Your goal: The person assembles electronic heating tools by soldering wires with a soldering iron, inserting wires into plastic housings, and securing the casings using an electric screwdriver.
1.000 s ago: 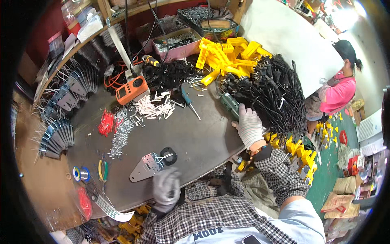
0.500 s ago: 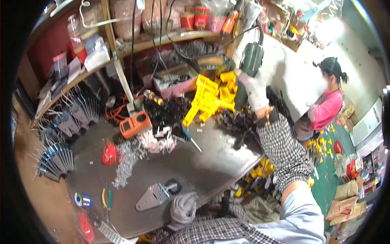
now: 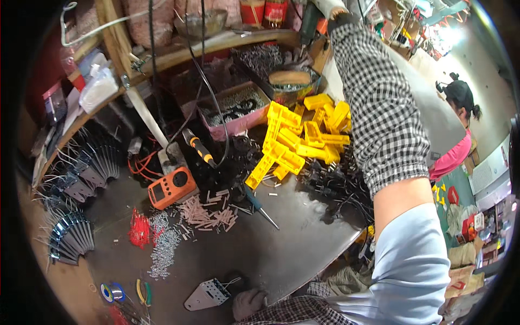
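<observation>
My right arm reaches far up to the top edge in a black-and-white checked sleeve. There my gloved right hand (image 3: 327, 6), partly cut off, is closed at a dark green power screwdriver (image 3: 310, 24), which points downward. Down at the lower edge rests my left hand (image 3: 250, 303) in a grey glove; its fingers are blurred and hard to read. Just left of that glove lies a grey metal bracket (image 3: 206, 295) with holes and thin wire ends.
Yellow plastic housings (image 3: 287, 143) are heaped beside black plugs and cords (image 3: 338, 187). An orange meter (image 3: 172, 187), a screwdriver (image 3: 262, 208), silver screws (image 3: 164, 246) and pliers (image 3: 144, 292) lie on the table. A pink box (image 3: 235, 124) stands behind. Another person (image 3: 460, 103) is at right.
My right arm has stretched further up, raising the green power screwdriver toward the top edge. The whole view has shifted, so the table's things appear lower. The bracket still lies by my left hand.
</observation>
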Demonstrator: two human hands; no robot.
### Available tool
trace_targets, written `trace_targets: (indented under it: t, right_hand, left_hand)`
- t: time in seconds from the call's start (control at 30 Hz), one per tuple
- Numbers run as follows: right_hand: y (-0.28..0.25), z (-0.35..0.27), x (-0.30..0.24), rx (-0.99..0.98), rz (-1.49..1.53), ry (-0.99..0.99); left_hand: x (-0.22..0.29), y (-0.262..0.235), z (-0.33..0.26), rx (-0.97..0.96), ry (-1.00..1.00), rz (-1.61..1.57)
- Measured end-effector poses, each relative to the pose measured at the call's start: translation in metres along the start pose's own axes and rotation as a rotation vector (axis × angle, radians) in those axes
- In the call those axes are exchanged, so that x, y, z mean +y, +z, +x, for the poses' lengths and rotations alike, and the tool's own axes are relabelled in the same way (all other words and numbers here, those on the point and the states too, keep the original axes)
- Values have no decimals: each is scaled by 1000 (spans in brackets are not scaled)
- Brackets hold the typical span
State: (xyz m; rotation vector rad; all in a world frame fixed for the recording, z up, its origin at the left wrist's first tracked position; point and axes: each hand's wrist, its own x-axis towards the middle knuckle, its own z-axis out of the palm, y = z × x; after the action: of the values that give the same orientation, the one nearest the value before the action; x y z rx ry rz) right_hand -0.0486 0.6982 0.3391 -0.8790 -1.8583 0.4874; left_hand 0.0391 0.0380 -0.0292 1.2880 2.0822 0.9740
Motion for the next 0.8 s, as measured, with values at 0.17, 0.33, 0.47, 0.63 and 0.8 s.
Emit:
trace_targets:
  t: [0.17, 0.33, 0.47, 0.63, 0.8]
  right_hand:
    - [14, 8, -4, 252, -468, -237]
    - [9, 25, 10, 163, -522, -222]
    - [-24, 22, 27, -15, -702, -201]
    - [-41, -70, 39, -207, -588, -365]
    - [-179, -249, 70, -283, -680, -143]
  left_hand:
    - [-3, -11, 7, -100, 154, 178]
    - [0, -5, 8, 124, 321, 241]
    - [19, -7, 14, 56, 210, 249]
    - [28, -9, 9, 203, 285, 217]
    - [25, -15, 3, 126, 337, 96]
